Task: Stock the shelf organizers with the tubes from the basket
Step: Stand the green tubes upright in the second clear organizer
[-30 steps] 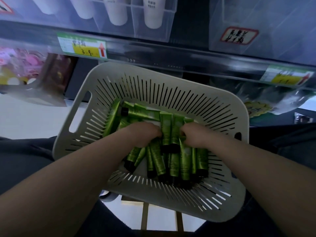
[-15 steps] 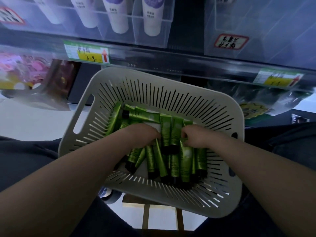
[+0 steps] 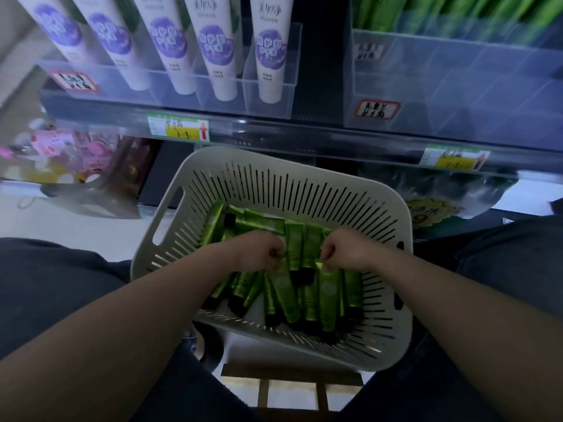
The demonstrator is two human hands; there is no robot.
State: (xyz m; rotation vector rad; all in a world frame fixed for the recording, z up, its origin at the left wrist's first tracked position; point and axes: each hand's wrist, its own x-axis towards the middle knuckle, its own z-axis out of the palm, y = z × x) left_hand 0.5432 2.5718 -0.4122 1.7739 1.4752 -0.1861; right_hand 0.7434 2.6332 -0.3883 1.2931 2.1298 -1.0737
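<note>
Inside slotted basket [image 3: 304, 166], left hand [image 3: 259, 251] and right hand [image 3: 347, 251] both curled, each gripping green tubes [image 3: 286, 289].

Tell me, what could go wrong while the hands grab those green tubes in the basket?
1. The left hand and right hand both grip tubes in one jumbled pile, so extra ones might get dragged out and fall.
2. Neither hand steadies the basket, so a hard tug might tip it.
3. Two organizers sit above. The green tubes probably belong in the right organizer, not with the white tubes.
</note>
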